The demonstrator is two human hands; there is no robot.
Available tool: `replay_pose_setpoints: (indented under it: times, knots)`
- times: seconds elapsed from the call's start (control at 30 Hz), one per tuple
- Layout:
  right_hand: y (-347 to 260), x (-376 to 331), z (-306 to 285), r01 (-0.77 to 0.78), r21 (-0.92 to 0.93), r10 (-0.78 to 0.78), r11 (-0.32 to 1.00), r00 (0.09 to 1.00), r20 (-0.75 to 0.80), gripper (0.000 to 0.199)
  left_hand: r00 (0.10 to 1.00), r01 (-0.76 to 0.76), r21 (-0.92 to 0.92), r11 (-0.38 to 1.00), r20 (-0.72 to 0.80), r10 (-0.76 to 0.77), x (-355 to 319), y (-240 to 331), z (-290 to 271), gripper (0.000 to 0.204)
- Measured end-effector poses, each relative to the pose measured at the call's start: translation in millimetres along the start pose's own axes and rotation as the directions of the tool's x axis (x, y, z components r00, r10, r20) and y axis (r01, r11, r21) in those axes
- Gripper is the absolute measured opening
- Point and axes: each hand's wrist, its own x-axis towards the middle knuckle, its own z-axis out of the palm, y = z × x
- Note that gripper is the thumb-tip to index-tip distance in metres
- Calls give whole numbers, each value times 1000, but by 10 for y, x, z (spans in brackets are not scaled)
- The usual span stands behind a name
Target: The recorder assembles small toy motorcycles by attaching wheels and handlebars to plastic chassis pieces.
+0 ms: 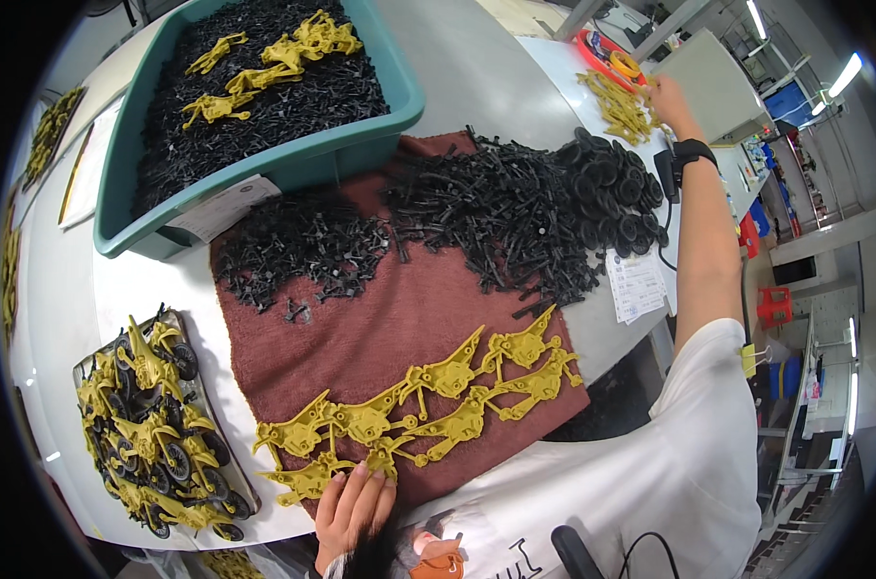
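Nearest, the left hand (353,510) lies flat with fingers loosely spread, fingertips resting on the near end of a row of yellow plastic frames (428,405); it presses rather than grips, holding nothing closed. The row lies on a brown towel (399,309) at the front of the white surface (61,289), its long axis running from lower left up to upper right, the frames lined up along that diagonal. The hand's wrist is cut off by the lower edge. To the left sits a tray (81,372) heaped with assembled yellow toy motorbikes (153,425). Further back on the towel lie heaps of small black parts (500,217), with black wheels (616,193) piled at their right. Behind them stands a teal bin (399,92) filled with more black parts and a few yellow pieces. Farthest off, the right arm stretches out, a black watch (694,150) on its wrist; the right hand (667,98) touches a pile of yellow pieces (619,108), though whether its fingers are closed on any is probably too small to tell.
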Motion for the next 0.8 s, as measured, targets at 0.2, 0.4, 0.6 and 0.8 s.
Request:
replay_pose_setpoints:
  times: [0.2,0.4,0.6,0.8]
  knots:
    - [-895,141,-695,240,252,-210,938,967,-142,33,999,-4,-17,1000,34,4,-38,-11,-67,21]
    - [-3349,-478,-1374,220,813,-536,539,834,129,20,993,24,-63,998,114,-16,-102,-39,-106,28]
    - [-4700,-703,-1231,922,306,-956,237,277,-94,23,999,47,-91,995,21,-45,-112,-10,-58,28]
    - [-5017,-1110,-957,861,389,-930,328,223,291,42,996,65,-114,991,75,-57,-48,-24,-129,31]
